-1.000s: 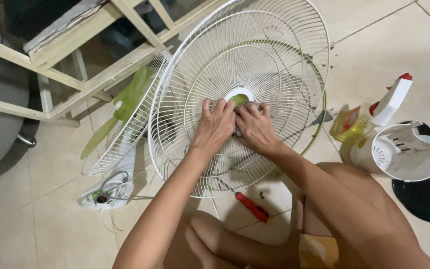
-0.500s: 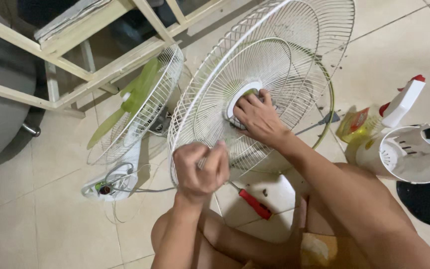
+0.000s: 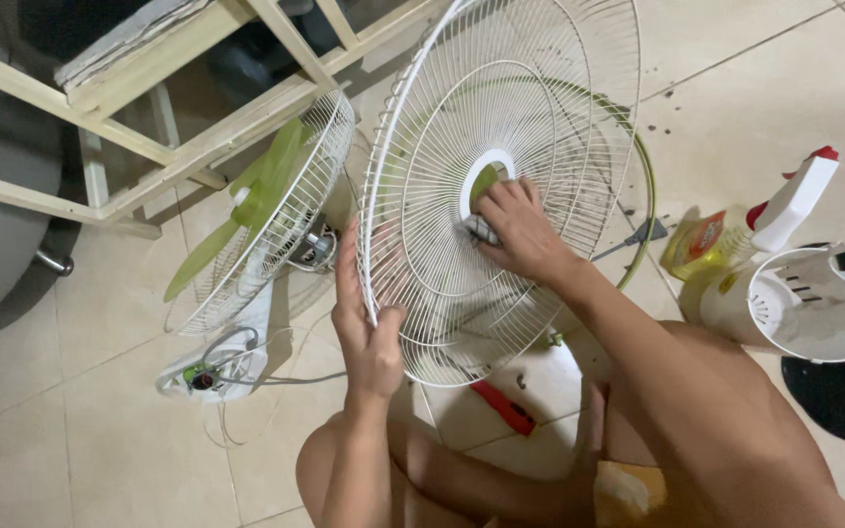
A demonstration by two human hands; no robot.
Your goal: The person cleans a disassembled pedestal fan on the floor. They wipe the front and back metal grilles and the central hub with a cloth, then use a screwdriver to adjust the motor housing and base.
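While held upright, fan grille (image 3: 530, 117): left hand (image 3: 369, 332) at rim, right hand (image 3: 520, 230) mid-hub

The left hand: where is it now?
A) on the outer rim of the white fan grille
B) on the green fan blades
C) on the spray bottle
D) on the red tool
A: the left hand closes its grip on the rim of the white fan grille.
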